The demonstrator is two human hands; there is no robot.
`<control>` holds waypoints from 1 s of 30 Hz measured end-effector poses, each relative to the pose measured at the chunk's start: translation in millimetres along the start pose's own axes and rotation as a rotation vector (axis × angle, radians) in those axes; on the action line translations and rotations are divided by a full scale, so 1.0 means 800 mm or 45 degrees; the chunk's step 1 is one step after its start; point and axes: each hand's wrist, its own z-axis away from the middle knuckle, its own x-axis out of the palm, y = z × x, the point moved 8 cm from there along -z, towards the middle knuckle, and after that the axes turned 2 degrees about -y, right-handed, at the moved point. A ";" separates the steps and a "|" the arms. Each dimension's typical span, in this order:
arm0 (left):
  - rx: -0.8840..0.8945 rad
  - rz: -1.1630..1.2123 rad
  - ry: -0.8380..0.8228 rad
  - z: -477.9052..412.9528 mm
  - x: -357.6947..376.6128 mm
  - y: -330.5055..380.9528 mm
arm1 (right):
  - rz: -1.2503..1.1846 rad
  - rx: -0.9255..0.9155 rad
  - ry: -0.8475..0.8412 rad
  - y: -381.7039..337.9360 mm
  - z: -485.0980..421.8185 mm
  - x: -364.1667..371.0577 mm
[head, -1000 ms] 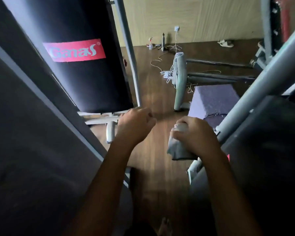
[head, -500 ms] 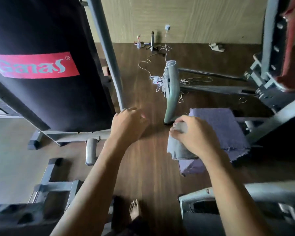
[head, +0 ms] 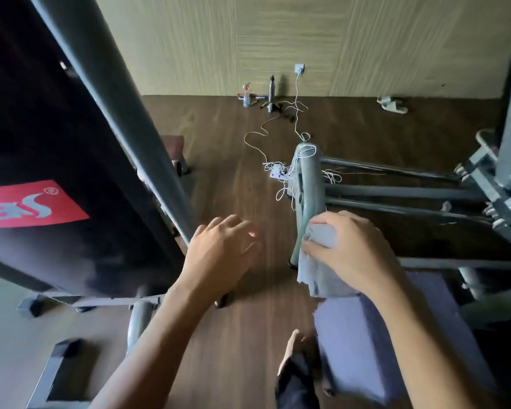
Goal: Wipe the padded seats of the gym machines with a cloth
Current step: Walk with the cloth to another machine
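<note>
Stands beside purple rectangular padded seat [head: 366,335]. Bunches grey fabric cloth [head: 319,276] in right hand [head: 357,252] just above seat's far edge, probably wadded ready for wiping. Holds left hand [head: 219,261] empty, fingers loosely spread, left of seat, likely balancing. Farther left, leaves tall black red-labelled pad [head: 56,143] untouched.

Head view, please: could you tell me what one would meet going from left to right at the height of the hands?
Black pad with a red label → slanted grey post → left hand, holding nothing → grey cloth → right hand gripping it → grey machine frame.
</note>
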 end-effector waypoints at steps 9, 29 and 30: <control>-0.286 0.060 -0.039 -0.226 0.007 -0.038 | 0.082 -0.226 -0.184 -0.003 -0.271 -0.036; -0.559 -0.036 0.055 -0.726 -0.016 -0.321 | 0.044 -0.456 -0.321 -0.140 -0.854 0.048; -0.577 -0.023 0.055 -0.743 -0.017 -0.342 | 0.052 -0.472 -0.338 -0.151 -0.880 0.055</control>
